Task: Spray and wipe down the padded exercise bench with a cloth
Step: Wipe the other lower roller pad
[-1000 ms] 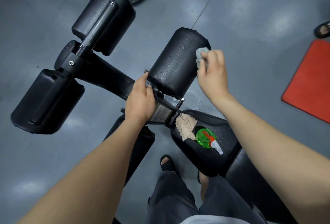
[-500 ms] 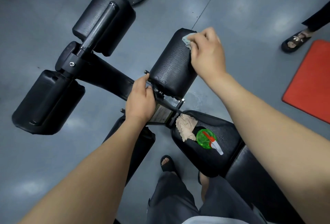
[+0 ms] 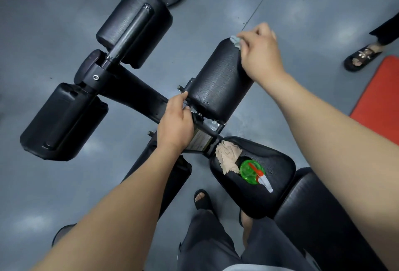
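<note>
My right hand (image 3: pixel 260 55) grips a pale blue-grey cloth (image 3: pixel 235 41) and presses it on the far end of a black padded roller (image 3: pixel 216 80) of the exercise bench. My left hand (image 3: pixel 176 125) grips the metal frame next to the roller's near end. The black seat pad (image 3: pixel 274 195) lies below, with drops on it. A green spray bottle (image 3: pixel 250 171) with a red and white nozzle lies on that pad beside a crumpled beige cloth (image 3: pixel 228 158).
Two more black rollers (image 3: pixel 133 27) (image 3: pixel 62 121) sit on the bench's far arm to the left. A red mat (image 3: pixel 382 96) lies on the grey floor at right. Another person's sandalled foot (image 3: pixel 362 56) stands near it. My own feet are under the seat.
My right hand has slid the cloth from the roller's right side up to its far end. A person's foot has stepped further into view at right. My left hand stays put.
</note>
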Demonstrator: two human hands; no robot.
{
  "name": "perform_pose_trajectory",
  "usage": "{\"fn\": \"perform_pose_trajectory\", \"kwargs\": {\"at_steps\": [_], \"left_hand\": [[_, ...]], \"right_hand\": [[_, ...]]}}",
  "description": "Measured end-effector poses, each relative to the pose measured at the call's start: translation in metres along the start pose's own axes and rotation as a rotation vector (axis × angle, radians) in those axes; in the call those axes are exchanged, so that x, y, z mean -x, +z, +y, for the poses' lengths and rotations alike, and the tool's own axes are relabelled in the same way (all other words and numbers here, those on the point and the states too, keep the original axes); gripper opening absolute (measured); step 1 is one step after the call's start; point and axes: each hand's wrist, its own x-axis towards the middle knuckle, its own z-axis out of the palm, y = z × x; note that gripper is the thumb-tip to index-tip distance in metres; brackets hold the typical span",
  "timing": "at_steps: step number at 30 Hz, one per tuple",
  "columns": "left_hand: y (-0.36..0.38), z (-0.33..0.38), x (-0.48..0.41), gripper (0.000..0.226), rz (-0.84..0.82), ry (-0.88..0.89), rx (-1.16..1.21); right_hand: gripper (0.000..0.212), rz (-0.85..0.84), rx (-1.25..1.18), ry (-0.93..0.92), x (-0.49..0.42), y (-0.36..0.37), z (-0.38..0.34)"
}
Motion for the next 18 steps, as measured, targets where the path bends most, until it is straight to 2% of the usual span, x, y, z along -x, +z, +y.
{"fn": "perform_pose_trajectory", "kwargs": {"at_steps": [5, 10, 15, 18], "left_hand": [[0.0, 0.0, 0.0, 0.044, -0.008, 0.002, -0.008], [0.001, -0.001, -0.001, 0.046, -0.011, 0.012, -0.034], [0.001, -0.002, -0.002, 0.046, -0.008, 0.018, -0.058], [0.001, -0.001, -0.002, 0.046, -0.012, 0.005, -0.053]], "right_hand": [[0.03, -0.059, -0.089, 0.146, -0.005, -0.003, -0.001], [0.03, -0.019, -0.058, 0.295, 0.017, -0.005, 0.012], [0.032, 0.117, -0.117, 0.173, 0.021, 0.002, 0.001], [0.028, 0.173, -0.042, 0.092, 0.028, 0.005, -0.011]]}}
